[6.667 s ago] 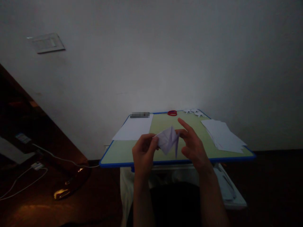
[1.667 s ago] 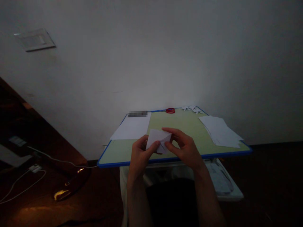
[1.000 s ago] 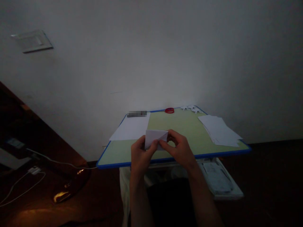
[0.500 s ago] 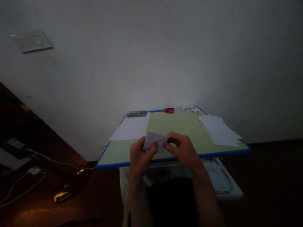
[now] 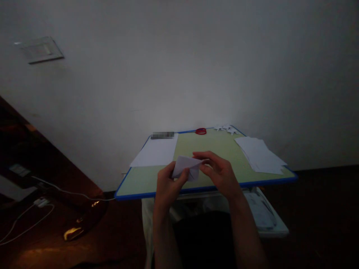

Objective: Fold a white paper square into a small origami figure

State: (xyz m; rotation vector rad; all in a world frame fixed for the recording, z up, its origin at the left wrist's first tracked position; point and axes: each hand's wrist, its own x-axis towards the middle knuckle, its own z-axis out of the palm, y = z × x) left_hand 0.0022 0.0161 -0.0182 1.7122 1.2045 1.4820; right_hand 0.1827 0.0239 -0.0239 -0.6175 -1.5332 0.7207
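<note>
A small folded piece of white paper (image 5: 185, 166) is held up above the near edge of the table, with creases and a pointed right corner. My left hand (image 5: 170, 183) grips its left side, the thumb pressed on the front face and the fingers behind. At the right corner, my right hand (image 5: 220, 173) pinches the paper's tip between thumb and fingers. The far side of the paper is hidden from me.
On the pale green table (image 5: 196, 145) with a blue rim lie white sheets (image 5: 157, 153) at left, a paper stack (image 5: 259, 155) at right, red-handled scissors (image 5: 201, 131) and several folded paper pieces (image 5: 227, 129) at the back. A drawer (image 5: 260, 209) juts out below right.
My right hand has shifted from the paper's lower front to its right corner, moving slightly right. The paper has turned a little, while my left hand keeps its grip.
</note>
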